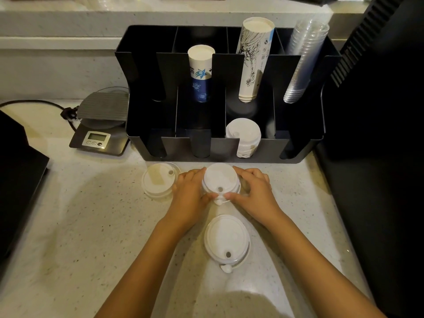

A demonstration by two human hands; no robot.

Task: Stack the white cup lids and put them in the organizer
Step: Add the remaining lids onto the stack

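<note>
Nearest you on the counter (91, 226) lies one white lid (226, 239). Beyond it, your left hand (190, 193) and right hand (254, 191) clasp a lid stack (220, 180), fingers curled around its rim. Another lid (158, 180) sits left. Farther, the black organizer (298, 143) holds stacked lids (244, 136).

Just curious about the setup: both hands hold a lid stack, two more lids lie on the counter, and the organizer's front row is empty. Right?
Not quite. The head view shows the organizer's front row already holds a pile of white lids, third slot from the left. The rest stands: both hands hold the lid stack.
</note>
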